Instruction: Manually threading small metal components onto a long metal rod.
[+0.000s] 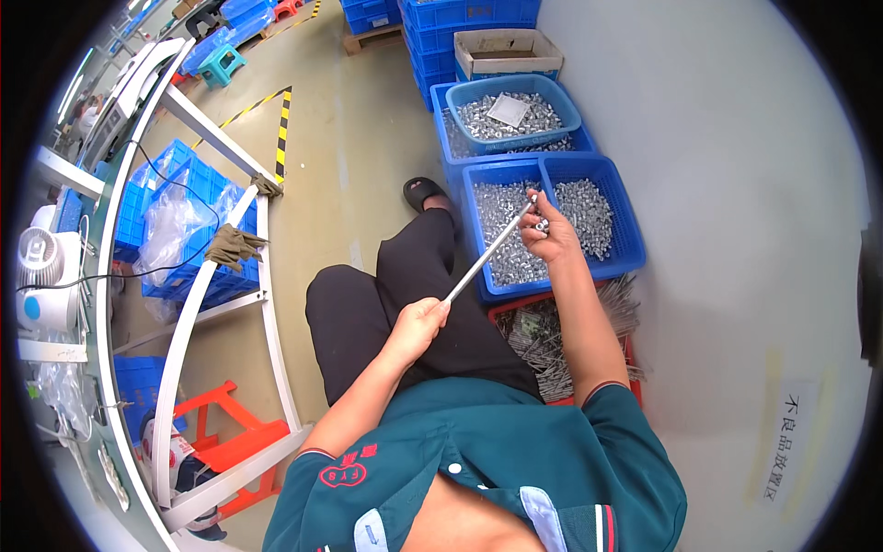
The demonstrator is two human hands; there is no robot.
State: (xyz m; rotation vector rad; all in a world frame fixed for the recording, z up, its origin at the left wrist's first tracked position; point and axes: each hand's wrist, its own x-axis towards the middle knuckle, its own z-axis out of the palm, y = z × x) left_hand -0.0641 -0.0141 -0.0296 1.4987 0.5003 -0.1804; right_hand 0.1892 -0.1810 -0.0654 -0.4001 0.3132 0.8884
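Observation:
My left hand (418,328) is closed around the lower end of a thin silver metal rod (483,261), which slants up to the right. At its upper end, my right hand (556,237) pinches a small metal fitting (533,197) against the tip. Whether the fitting sits on the rod or only touches it, I cannot tell. A few more small silver fittings (542,225) lie in the curled fingers of that hand. Under it stands a blue divided basket (561,284), both compartments filled with similar small fittings (586,219).
Behind the basket is a lighter blue tub (476,138) of small parts with a white square on top. A red crate (635,373) of thin metal rods stands by my right forearm. A pale wall (736,230) bounds the right; a white-framed bench (276,331) stands left.

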